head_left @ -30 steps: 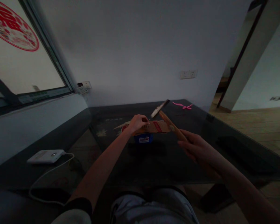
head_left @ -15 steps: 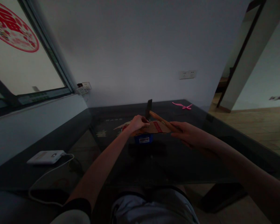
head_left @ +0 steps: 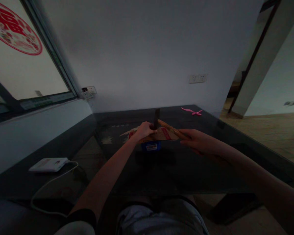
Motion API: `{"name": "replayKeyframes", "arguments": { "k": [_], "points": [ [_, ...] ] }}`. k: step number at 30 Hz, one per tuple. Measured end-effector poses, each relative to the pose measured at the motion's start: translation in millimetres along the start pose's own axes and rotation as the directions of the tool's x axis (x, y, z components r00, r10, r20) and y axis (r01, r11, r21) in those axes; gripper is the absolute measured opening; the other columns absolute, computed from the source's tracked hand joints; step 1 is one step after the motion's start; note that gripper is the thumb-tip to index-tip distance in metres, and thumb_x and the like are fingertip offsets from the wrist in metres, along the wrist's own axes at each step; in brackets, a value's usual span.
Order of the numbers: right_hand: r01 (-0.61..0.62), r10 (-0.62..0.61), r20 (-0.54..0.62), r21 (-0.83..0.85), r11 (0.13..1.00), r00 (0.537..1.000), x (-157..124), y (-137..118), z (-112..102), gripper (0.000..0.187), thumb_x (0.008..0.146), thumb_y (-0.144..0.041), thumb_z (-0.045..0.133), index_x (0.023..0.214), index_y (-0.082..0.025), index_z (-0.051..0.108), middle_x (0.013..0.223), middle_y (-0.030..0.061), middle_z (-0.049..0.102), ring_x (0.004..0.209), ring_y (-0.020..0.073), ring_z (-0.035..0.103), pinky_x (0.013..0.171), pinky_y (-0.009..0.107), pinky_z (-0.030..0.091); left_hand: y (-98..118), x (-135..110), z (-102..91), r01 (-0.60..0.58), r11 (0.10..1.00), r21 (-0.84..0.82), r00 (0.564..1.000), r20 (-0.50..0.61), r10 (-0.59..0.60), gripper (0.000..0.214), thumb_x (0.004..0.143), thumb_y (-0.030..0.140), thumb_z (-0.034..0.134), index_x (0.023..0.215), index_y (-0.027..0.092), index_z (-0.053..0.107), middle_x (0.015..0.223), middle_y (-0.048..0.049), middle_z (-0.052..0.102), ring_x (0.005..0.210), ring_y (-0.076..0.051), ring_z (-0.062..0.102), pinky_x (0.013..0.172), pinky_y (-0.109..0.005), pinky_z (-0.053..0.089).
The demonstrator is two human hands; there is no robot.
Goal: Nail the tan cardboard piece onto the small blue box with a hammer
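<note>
My right hand grips the wooden handle of a hammer. Its dark metal head points straight down, just right of my left fingertips. My left hand is pinched on something too small to make out, on top of a brown cardboard piece with red print. The cardboard lies across a small blue box on the dark glass table. The hammer head sits at the cardboard right beside my left fingers.
A white device with a white cable lies on the ledge at left. A pink ribbon rests at the table's far right corner. Wall sockets are behind. A doorway opens at the right.
The hammer head swung down from a raised, tilted position to the cardboard by my left fingers. My right hand moved forward and lower. My left hand stayed in place.
</note>
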State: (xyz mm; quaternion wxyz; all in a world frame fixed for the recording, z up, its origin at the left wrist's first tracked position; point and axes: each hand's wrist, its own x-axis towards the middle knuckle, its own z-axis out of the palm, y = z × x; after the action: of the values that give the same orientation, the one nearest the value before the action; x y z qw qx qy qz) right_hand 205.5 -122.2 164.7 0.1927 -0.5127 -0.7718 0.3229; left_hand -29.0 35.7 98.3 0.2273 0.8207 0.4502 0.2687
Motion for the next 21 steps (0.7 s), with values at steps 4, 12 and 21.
{"name": "replayKeyframes", "arguments": {
  "k": [4,12,21],
  "points": [
    [0.010,-0.010,-0.020,0.012,1.000,1.000,-2,-2,-1,0.043,0.083,-0.021,0.049,0.124,-0.012,0.046,0.053,-0.0072,0.045,0.033,0.0059,0.043,0.028,0.015,0.035,4,-2,-1.0,-0.008,0.994,0.106,1.000,-0.008,0.009,0.024,0.070,0.028,0.064,0.086,0.012,0.073,0.084,-0.0088,0.072,0.074,-0.019,0.065,0.067,-0.027,0.047],
    [-0.002,0.002,-0.015,0.018,1.000,1.000,-2,1,2,0.043,0.082,-0.019,0.048,0.124,-0.012,0.046,0.052,-0.0076,0.045,0.033,0.0060,0.043,0.028,0.015,0.036,4,-2,-2.1,-0.009,0.993,0.117,1.000,-0.007,0.010,0.024,0.070,0.028,0.065,0.087,0.012,0.072,0.083,-0.0082,0.072,0.072,-0.018,0.065,0.067,-0.028,0.048],
    [0.040,-0.018,-0.129,0.175,0.984,0.991,-16,8,6,0.046,0.083,-0.034,0.053,0.125,-0.015,0.046,0.048,-0.0092,0.043,0.031,0.0059,0.041,0.028,0.015,0.034,10,-7,-11.8,-0.139,0.973,0.184,0.990,0.005,0.140,0.024,0.071,0.029,0.066,0.090,0.017,0.069,0.081,-0.0035,0.070,0.074,-0.016,0.063,0.067,-0.025,0.047]
  ]
}}
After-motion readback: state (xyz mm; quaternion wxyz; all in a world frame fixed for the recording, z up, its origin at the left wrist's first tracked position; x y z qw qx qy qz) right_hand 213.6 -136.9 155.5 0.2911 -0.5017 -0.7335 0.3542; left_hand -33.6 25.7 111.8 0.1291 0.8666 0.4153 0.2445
